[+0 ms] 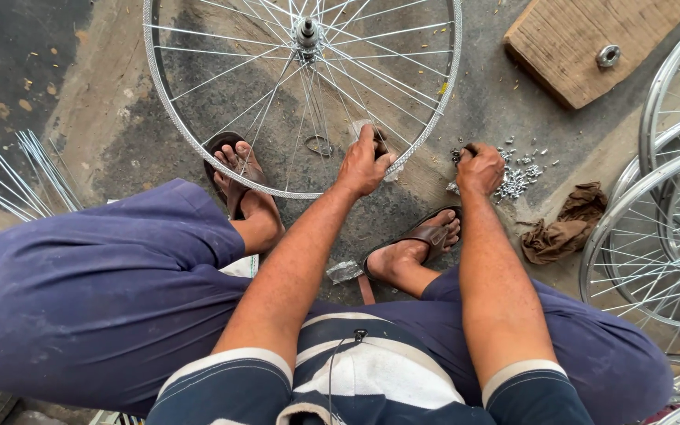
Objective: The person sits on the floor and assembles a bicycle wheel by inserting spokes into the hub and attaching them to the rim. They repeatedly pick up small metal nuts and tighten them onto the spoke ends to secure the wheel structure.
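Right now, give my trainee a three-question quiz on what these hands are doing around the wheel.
1. True or false: the left hand rests on the rim of the spoked wheel.
2. Multiple choice: the right hand is at A) the wooden block, B) the pile of small metal nipples, C) the brown rag.
3. Fill in: loose spare spokes lie on the floor to the person's ____ side.

Key: 1 true; 2 B; 3 left.

Bicycle workshop — spoked wheels [655, 244], loose spokes [21, 177]
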